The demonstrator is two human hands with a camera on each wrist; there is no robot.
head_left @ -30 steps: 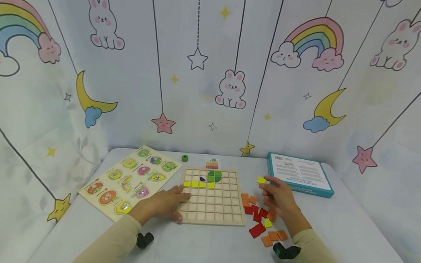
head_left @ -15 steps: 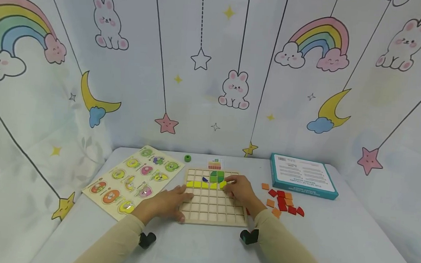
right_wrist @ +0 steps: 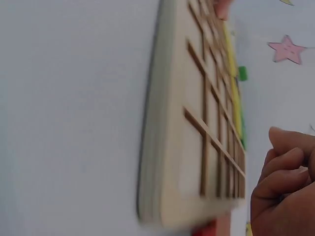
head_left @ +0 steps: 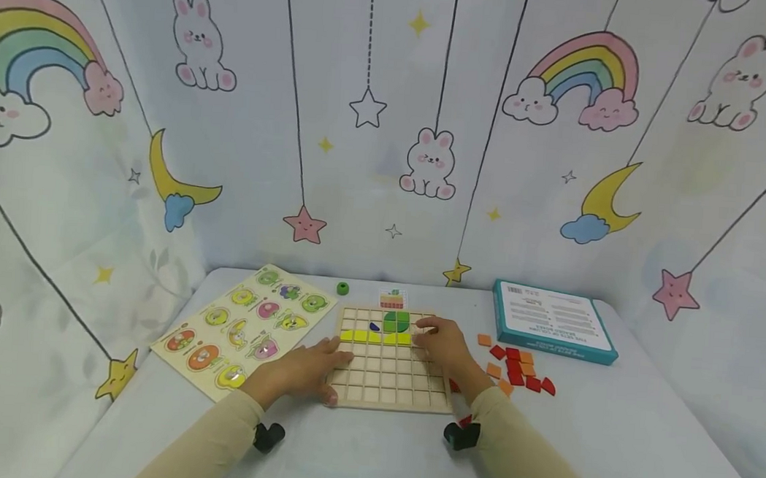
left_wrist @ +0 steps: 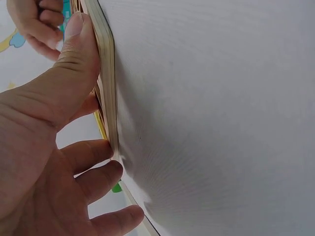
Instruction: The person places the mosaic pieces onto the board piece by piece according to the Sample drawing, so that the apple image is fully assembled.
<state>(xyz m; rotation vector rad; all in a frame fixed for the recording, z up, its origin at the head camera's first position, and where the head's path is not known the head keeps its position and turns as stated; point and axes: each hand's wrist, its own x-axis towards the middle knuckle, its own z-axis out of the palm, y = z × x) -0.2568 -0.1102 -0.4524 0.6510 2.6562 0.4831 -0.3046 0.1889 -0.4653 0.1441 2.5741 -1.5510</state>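
Observation:
A wooden grid board (head_left: 386, 396) lies on the table, a row of yellow tiles (head_left: 377, 337) in its cells. Green tiles (head_left: 396, 322) form a rounded shape above that row, beside a small dark blue piece (head_left: 375, 327). My left hand (head_left: 302, 371) rests on the board's left edge with fingers spread; in the left wrist view its thumb (left_wrist: 78, 49) touches the board's side. My right hand (head_left: 444, 345) hovers by the board's right part, just right of the yellow row. In the right wrist view its fingers (right_wrist: 285, 182) are loosely bent, with no tile visible in them.
Loose red tiles (head_left: 514, 370) and orange tiles (head_left: 485, 340) lie right of the board. A small picture card (head_left: 392, 299) and a green ring-shaped piece (head_left: 343, 288) are behind it. A fruit puzzle sheet (head_left: 217, 360) lies left, a teal-edged box (head_left: 555, 323) at back right.
My right hand brought a yellow tile from the right to the end of the yellow row, let it go and drew back slightly rightward. My left hand stays on the board's edge.

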